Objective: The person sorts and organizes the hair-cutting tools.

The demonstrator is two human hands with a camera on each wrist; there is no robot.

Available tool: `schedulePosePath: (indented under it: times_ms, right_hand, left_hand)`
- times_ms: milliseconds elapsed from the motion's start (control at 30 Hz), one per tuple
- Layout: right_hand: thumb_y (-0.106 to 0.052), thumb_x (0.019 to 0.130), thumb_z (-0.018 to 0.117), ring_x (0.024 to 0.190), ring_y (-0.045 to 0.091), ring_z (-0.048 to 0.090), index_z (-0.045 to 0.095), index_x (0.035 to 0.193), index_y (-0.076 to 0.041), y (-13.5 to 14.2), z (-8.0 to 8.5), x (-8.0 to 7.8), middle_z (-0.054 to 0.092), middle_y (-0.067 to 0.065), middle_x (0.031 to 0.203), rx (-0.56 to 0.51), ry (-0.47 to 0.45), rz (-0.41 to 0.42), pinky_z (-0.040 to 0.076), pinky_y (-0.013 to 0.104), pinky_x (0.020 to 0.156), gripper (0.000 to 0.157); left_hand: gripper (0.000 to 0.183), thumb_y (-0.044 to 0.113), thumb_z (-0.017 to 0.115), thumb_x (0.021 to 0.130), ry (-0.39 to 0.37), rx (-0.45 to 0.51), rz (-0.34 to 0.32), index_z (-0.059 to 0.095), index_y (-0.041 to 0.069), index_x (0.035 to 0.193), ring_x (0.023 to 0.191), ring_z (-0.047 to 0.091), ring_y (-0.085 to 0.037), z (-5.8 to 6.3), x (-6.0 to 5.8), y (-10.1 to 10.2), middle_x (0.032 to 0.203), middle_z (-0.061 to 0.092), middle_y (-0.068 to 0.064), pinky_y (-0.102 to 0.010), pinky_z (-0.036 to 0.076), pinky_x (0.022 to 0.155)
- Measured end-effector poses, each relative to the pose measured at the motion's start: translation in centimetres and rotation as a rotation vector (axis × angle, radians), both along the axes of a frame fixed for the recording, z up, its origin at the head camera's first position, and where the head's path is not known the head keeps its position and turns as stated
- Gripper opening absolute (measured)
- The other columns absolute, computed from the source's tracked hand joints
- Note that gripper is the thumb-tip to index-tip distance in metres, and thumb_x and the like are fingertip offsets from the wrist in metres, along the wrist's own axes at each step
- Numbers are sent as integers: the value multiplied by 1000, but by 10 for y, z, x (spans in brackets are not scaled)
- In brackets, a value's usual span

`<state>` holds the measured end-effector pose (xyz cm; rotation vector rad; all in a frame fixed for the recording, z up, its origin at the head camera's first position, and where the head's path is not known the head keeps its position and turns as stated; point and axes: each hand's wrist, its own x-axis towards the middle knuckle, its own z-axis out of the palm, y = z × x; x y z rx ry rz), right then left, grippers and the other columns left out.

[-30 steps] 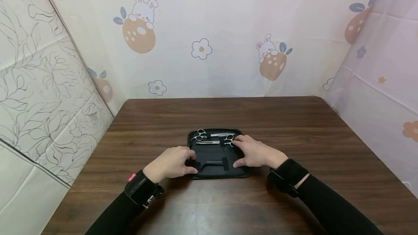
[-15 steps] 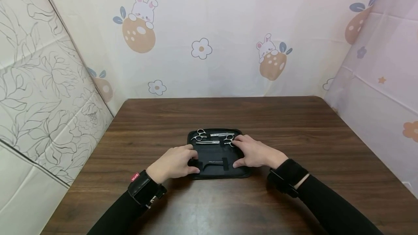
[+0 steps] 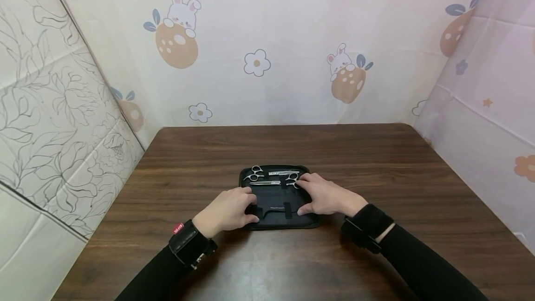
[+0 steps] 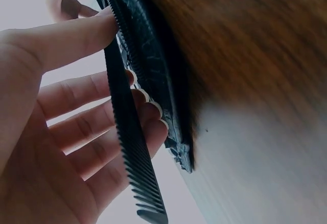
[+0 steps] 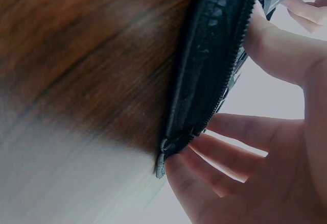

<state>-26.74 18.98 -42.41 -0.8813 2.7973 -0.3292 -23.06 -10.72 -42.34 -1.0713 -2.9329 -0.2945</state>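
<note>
Pinched between thumb and fingers of the left hand point(image 3: 229, 209), a black comb point(image 4: 130, 127) sits right in the grip: in the left wrist view the thumb lies on one side of its upper stretch and the fingers reach behind it, with its free end pointing to the bottom of the frame, well past the thumb. In the head view part of the comb shows just right of the left fingertips, reaching towards a dark strap point(image 3: 288, 210) below the centre of the frame; the hand hides the rest. Whether the comb touches the lining cannot be told.

Around it, a black case point(image 3: 273, 194) lies flat with its inside facing up. Near its top edge, two pairs of scissors lie in opposite directions: the upper pair point(image 3: 284, 173) has its handles to the left, the lower pair point(image 3: 265, 183) to the right.

At the right edge of the case, the right hand point(image 3: 328, 195) rests on it, thumb apart from the fingers, with fingertips by the lower scissors' handles. In the right wrist view its thumb lies across the zip point(image 5: 237, 55).

Beyond the case spreads a brown wooden table point(image 3: 267, 264). Black sleeves come in from the lower left and lower right, and a printed cloth point(image 3: 292, 22) fills the top of the frame.
</note>
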Motion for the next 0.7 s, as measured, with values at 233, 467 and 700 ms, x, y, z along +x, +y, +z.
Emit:
schedulePosePath:
  times_ms: [233,467,700]
  right_hand:
    - [-45,86,80,133,31,45,50,147,1,0,0,0,46,15,148,6,3,-7,48,53,98,82]
    - [-45,87,80,132,30,45,50,147,1,0,0,0,46,16,149,7,-1,-6,48,51,99,82]
    - [-45,87,80,131,30,46,50,147,2,0,-1,-1,46,16,148,9,1,-2,48,52,100,81]
  left_hand:
    - [31,36,82,86,39,-2,-21,75,13,104,83,55,-12,1,1,3,91,59,4,-33,52,71]
    - [30,37,83,86,57,-19,-44,76,13,103,84,54,-12,-2,0,6,91,61,4,-31,51,71]
    - [29,37,83,86,57,-15,-46,75,13,102,83,53,-12,-3,-1,8,89,59,5,-31,50,70]
